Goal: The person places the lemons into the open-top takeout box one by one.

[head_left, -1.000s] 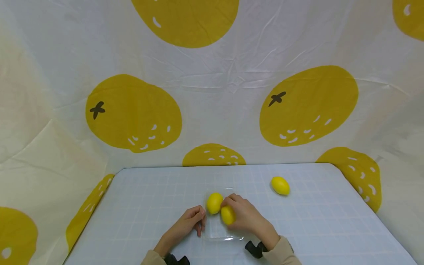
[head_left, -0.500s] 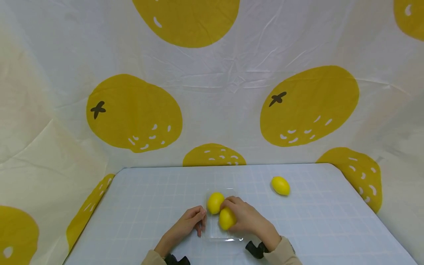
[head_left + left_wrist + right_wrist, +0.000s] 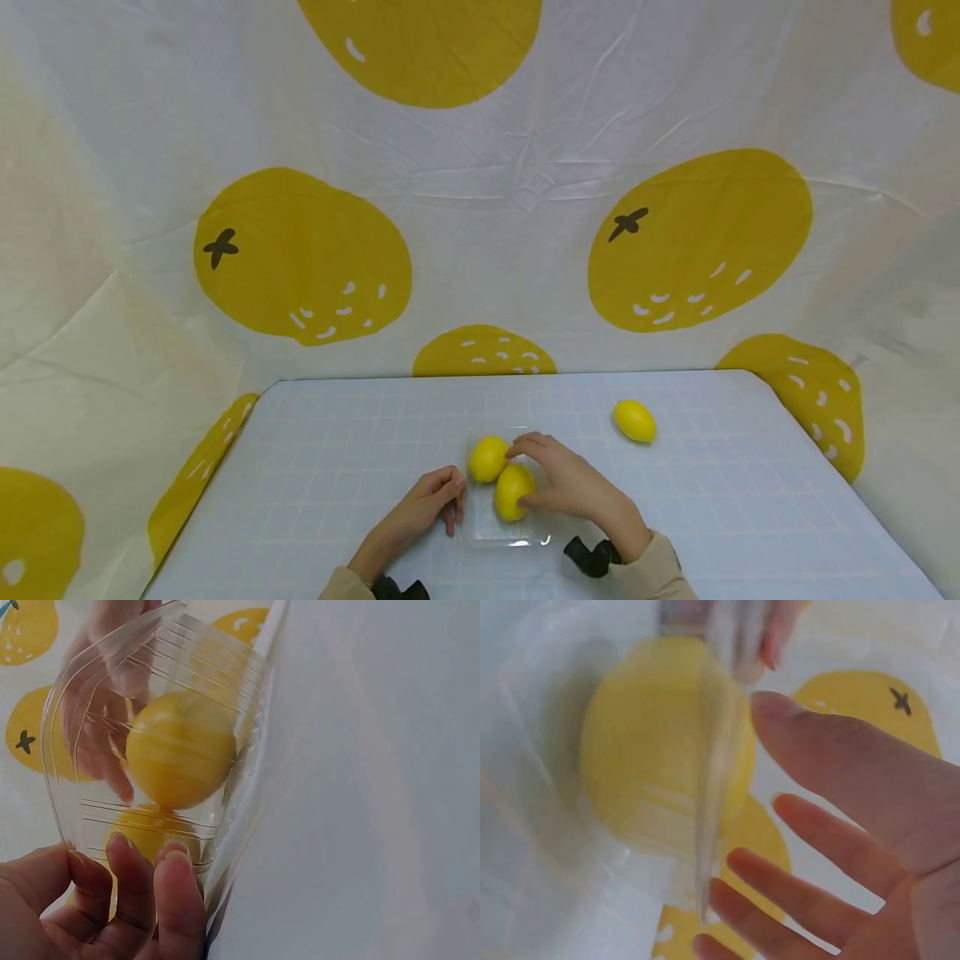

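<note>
I hold my right grip [image 3: 566, 482] spread wide, the smooth, bright yellow, oval lemon [image 3: 513, 490] just left of it in a clear plastic tray [image 3: 483, 528], a second yellow lemon [image 3: 487, 459] slightly beyond, while my left grip [image 3: 435, 498] touches the tray's side, pinching or not I cannot tell.

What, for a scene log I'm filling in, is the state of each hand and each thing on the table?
Left hand: fingers bent, beside the box; grip unclear
Right hand: fingers spread, gripping nothing
Box: clear, open on top
Left lemon: lying in the box
Middle lemon: lying in the box
Right lemon: lying outside the box, on the tablecloth
Tablecloth: spread flat
</note>
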